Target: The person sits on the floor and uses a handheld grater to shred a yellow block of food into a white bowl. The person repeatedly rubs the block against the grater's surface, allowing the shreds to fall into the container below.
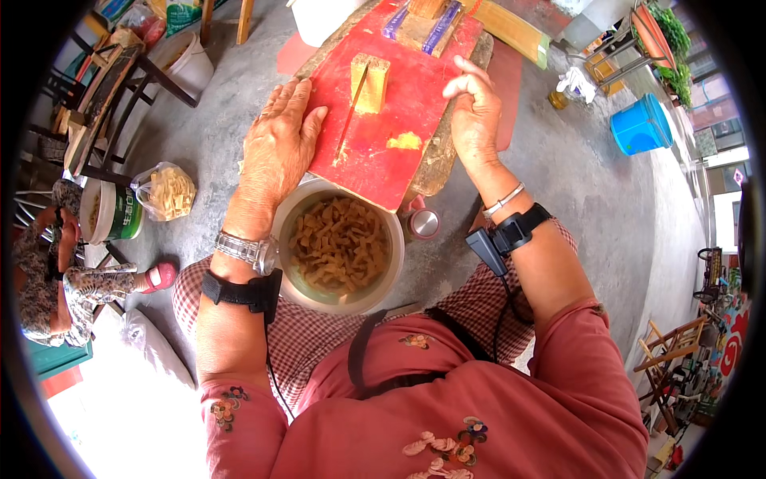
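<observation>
A red board with a narrow dark slit slopes down toward me, its near corner over the rim of a white bucket. On it sits a yellowish block, lying along the slit. A yellow smear marks the board's surface nearby. My left hand lies flat along the board's left edge, fingers stretched and thumb apart. At the right edge, my right hand is loosely bent with its fingers apart, nothing visible in it. Brown strips fill the bucket in liquid.
A rough plank supports the board. Right of the bucket stands a lidded cup. A clear bag of pale pieces and a green-white bucket are at left, beside another seated person. A blue bucket stands far right.
</observation>
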Tool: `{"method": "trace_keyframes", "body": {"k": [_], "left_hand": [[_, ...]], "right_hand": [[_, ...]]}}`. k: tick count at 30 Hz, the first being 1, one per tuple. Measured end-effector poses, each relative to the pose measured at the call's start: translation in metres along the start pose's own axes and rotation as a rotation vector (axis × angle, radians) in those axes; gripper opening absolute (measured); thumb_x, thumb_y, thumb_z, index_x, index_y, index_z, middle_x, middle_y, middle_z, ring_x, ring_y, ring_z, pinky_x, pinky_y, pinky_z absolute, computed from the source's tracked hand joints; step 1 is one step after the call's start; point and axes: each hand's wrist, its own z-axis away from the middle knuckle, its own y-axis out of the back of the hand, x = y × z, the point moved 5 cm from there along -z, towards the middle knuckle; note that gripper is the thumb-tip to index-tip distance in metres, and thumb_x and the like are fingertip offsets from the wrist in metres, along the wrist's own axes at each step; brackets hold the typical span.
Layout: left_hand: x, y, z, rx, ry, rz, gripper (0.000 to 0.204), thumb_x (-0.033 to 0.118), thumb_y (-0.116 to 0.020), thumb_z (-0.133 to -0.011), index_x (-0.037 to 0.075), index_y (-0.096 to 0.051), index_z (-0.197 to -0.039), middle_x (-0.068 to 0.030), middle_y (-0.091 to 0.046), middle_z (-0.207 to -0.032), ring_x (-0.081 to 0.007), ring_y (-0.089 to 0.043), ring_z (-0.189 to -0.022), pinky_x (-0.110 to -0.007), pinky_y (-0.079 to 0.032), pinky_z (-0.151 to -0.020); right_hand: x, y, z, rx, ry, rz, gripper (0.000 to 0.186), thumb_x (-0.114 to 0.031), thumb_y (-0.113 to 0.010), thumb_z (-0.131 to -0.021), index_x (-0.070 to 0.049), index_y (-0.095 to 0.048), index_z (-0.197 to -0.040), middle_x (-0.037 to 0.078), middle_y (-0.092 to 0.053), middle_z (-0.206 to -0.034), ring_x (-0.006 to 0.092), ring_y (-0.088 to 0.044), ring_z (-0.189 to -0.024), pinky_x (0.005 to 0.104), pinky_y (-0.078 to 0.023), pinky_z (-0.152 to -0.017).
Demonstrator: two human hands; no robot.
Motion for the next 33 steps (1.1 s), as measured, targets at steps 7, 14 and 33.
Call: {"method": "trace_keyframes", "body": {"k": [7,14,33], "left_hand": [[0.002,0.002,-0.001,0.002,-0.008,-0.002,0.047,0.034,-0.056,-0.100,0.002,-0.057,-0.134,-0.0199,-0.057,-0.137,-0.0337,-0.050,-0.133,-0.041,-0.040,-0.111],[0.001,0.001,-0.001,0.008,-0.008,0.005,0.046,0.033,-0.057,-0.099,0.002,-0.058,-0.133,-0.0201,-0.057,-0.136,-0.0344,-0.051,-0.132,-0.041,-0.041,-0.110],[0.001,-0.001,-0.001,-0.049,0.023,0.005,0.046,0.033,-0.053,-0.102,0.005,-0.053,-0.139,-0.0165,-0.052,-0.144,-0.0303,-0.044,-0.138,-0.039,-0.038,-0.112]], "right_hand": [[-0.021,-0.001,-0.001,0.003,0.055,0.205,0.036,0.018,-0.043,-0.073,-0.008,-0.067,-0.080,0.014,-0.065,-0.120,0.0328,-0.057,-0.118,0.0398,-0.044,-0.104],[-0.012,0.000,-0.001,0.004,0.052,0.140,0.035,0.015,-0.045,-0.075,-0.008,-0.068,-0.086,0.015,-0.065,-0.119,0.0332,-0.057,-0.118,0.0401,-0.044,-0.103],[-0.003,-0.005,-0.011,-0.017,-0.062,0.088,0.021,0.004,-0.072,-0.075,-0.008,-0.068,-0.092,0.016,-0.066,-0.116,0.0236,-0.066,-0.093,0.0333,-0.053,-0.079]]}}
